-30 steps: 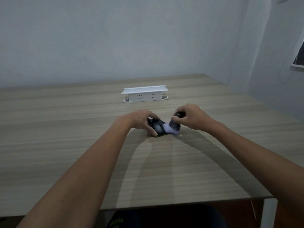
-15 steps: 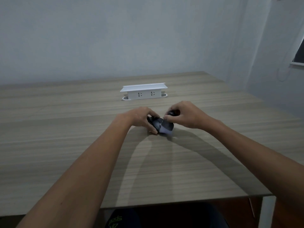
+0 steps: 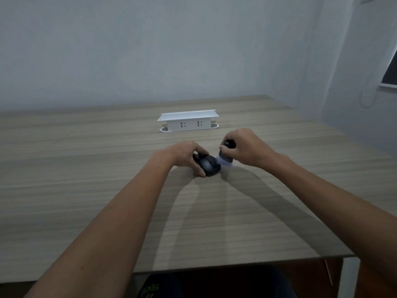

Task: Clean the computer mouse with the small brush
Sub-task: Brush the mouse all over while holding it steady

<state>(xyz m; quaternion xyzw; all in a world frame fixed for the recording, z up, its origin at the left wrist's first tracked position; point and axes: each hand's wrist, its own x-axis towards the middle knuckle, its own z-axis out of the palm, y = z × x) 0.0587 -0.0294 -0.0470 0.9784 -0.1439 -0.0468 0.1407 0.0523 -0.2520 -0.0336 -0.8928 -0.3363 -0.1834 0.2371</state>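
A black computer mouse (image 3: 208, 166) lies on the wooden table (image 3: 107, 190) near its middle. My left hand (image 3: 186, 153) grips the mouse from its left side, thumb along the near edge and fingers over the far end. My right hand (image 3: 247, 147) is closed around a small brush (image 3: 225, 160) with a dark handle and pale, blurred bristles. The bristles sit at the mouse's right edge, just beside or touching it. Most of the brush handle is hidden in my fist.
A white socket box (image 3: 188, 122) with two outlets stands on the table behind my hands. The table's near edge runs along the bottom and its right edge falls away toward the wall. A dark seat shows below the table.
My right hand swept the brush left over the mouse half a second ago, and now it has moved back to the mouse's right edge. My left hand stays on the mouse.
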